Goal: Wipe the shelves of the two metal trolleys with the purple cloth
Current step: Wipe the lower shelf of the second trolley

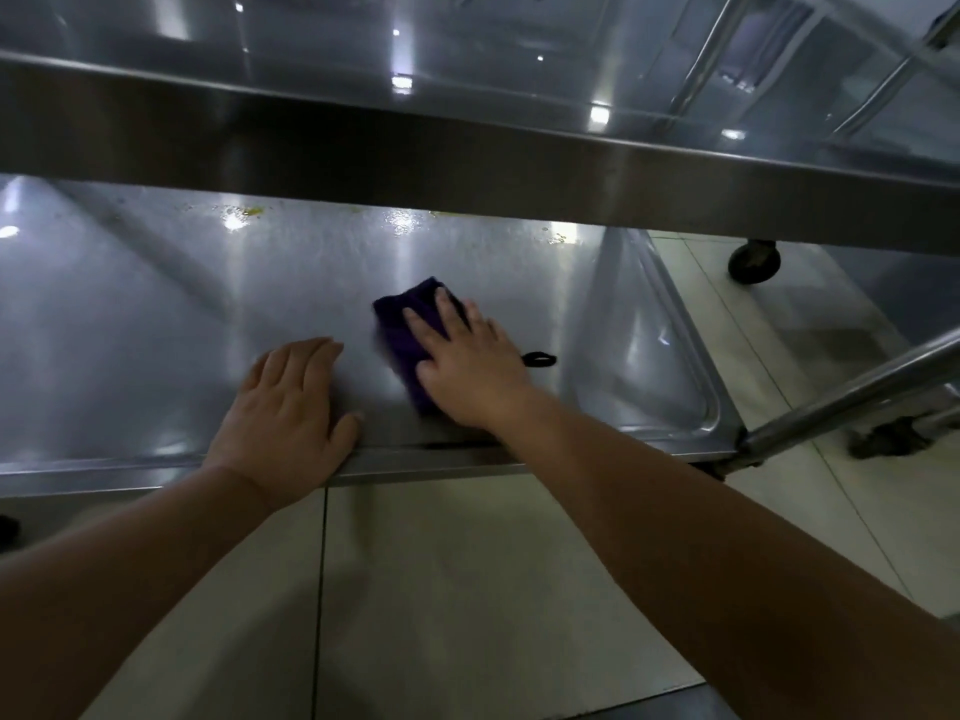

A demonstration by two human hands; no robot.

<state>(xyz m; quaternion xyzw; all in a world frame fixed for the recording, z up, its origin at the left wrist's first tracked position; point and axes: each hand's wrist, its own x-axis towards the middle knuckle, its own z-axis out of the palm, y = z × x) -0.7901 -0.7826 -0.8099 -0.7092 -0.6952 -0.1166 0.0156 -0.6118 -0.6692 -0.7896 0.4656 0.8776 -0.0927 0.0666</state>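
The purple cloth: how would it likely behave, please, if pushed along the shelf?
The purple cloth likely slides easily: the lower shelf looks smooth and glossy. Being folded fabric, it would probably flop if lifted; the right hand presses it flat.

Pretty dim here. Light spots glare off the shelf [156, 330] past my right hand [470, 368], the cloth [402, 330] under it is motion-blurred, and the frame edges bow.
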